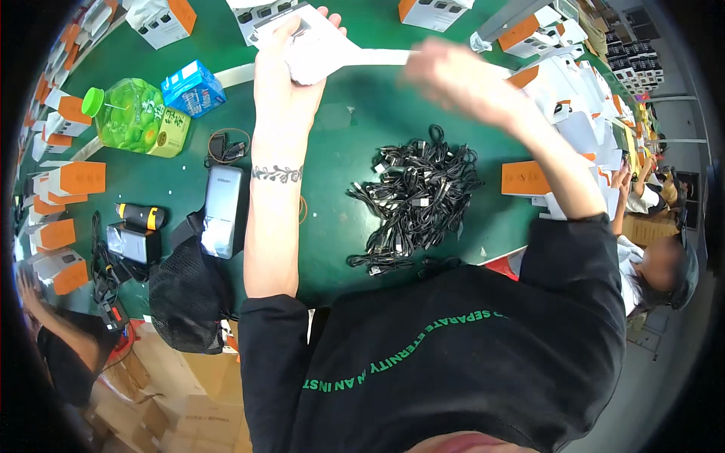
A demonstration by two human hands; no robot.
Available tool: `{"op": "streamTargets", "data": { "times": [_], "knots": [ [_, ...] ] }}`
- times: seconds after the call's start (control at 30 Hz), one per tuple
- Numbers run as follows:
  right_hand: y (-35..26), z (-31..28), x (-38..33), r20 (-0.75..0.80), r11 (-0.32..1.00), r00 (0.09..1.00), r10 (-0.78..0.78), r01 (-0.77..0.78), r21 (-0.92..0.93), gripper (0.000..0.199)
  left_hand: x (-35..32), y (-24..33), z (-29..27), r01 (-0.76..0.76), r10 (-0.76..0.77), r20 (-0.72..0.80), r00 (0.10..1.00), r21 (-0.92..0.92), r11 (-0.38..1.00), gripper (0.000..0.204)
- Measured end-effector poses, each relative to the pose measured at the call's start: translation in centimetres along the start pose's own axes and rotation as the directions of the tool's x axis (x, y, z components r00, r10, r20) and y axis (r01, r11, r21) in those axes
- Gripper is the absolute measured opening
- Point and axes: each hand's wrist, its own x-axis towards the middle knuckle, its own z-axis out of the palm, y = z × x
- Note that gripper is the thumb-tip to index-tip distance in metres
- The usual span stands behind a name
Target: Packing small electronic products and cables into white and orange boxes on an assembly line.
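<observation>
My left hand (283, 57) reaches far forward at the upper middle, with its fingers closed around a white carton (321, 49). Glare washes out much of the carton's surface, and its far part overlaps a white box behind it. To the right, my right hand (453, 79) hovers over the table, smeared by motion, so its fingers cannot be read. Below that hand lies a heap of bundled black cables (419, 200), several with light-coloured plugs showing.
Left on the green table (332, 219) are a green-capped jug (132, 117), a blue carton (194, 89), a silver power bank (224, 204) and a black mesh cap (189, 291). Orange-and-white boxes (525, 179) line both sides. Other people sit left and right.
</observation>
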Motion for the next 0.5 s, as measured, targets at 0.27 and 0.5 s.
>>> {"op": "streamTargets", "data": {
  "times": [0.27, 0.5],
  "knots": [
    [-0.4, 4.6, -5.3, 0.272, 0.911, 0.958, -0.094, -0.028, 0.413, 0.041, 0.5, -0.7, 0.6, 0.078, -0.080, -0.036, 0.996, -0.063, 0.995, 0.055],
    [0.6, -4.6, -4.5, -0.211, 0.984, 0.974, 0.081, -0.112, -0.139, 0.019, 0.1, -0.3, 0.6, 0.051, -0.052, -0.071, 0.996, -0.020, 0.999, 0.058]
  ]
}}
